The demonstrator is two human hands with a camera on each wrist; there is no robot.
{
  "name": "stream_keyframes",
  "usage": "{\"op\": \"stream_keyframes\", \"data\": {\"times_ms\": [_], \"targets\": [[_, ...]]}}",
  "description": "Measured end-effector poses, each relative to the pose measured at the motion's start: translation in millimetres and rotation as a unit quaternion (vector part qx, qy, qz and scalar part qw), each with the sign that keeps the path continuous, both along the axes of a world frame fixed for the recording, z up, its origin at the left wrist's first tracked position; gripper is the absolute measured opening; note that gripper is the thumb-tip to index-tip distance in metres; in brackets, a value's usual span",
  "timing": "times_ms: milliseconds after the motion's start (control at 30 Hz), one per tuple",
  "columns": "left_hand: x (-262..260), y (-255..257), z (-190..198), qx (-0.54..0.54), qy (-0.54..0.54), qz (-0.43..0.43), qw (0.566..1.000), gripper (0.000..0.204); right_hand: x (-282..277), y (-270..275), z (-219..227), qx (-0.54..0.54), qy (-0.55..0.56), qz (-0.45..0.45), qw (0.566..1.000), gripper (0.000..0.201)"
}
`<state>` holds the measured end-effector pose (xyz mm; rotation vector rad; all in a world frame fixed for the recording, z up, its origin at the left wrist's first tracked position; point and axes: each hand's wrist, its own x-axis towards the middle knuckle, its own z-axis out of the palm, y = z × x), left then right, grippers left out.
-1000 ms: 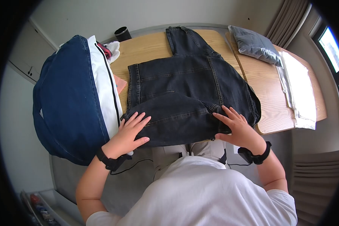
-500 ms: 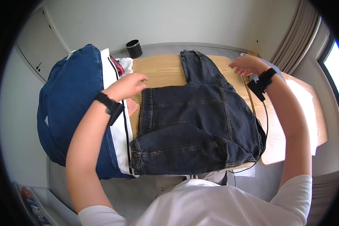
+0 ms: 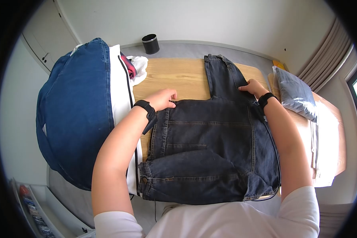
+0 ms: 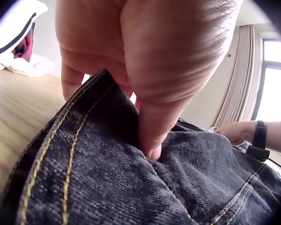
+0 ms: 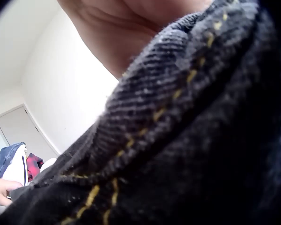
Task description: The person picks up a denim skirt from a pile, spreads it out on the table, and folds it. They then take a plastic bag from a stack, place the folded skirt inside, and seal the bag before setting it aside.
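Observation:
A dark denim jacket (image 3: 210, 139) lies spread on the wooden table, its near sleeve laid across the body and its far sleeve (image 3: 222, 75) pointing away. My left hand (image 3: 163, 99) pinches the jacket's far hem corner between thumb and fingers; the left wrist view shows the yellow-stitched hem (image 4: 70, 164) raised to a peak there. On the outer edge of the far sleeve, near the shoulder, my right hand (image 3: 254, 88) grips the cloth. A stitched fold (image 5: 164, 103) rises close to the right wrist camera and hides those fingertips.
At the left is a large pile of clothes with blue denim (image 3: 75, 115) on top and a white garment (image 3: 121, 83) beside it. A bagged dark garment (image 3: 295, 93) and clear plastic (image 3: 325, 142) lie at the right. A black bin (image 3: 150, 44) stands behind the table (image 3: 174, 71).
Both hands have left the jacket's near side and reached over to its far side. The left now pinches the hem corner, and the right has come down from the air onto the far sleeve.

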<state>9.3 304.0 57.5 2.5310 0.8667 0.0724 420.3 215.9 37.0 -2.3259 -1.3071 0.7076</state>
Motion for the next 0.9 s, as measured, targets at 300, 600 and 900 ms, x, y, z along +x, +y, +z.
{"op": "stream_keyframes", "data": {"times_ms": [300,600,900], "targets": [[-14.0,-8.6,17.9,0.063,-0.052,-0.045,0.996,0.017,-14.1,-44.9,72.9,0.207,0.402,0.000,0.892,0.027],[-55.4,-112.9,72.0,0.091,-0.021,-0.120,0.988,0.022,-37.7,-190.1,119.9,0.195,0.428,0.137,0.872,0.022],[-75.9,-149.6,35.8,0.045,0.054,-0.155,0.985,0.035,-69.0,-277.7,81.4,0.002,0.356,0.208,0.911,0.065]]}}
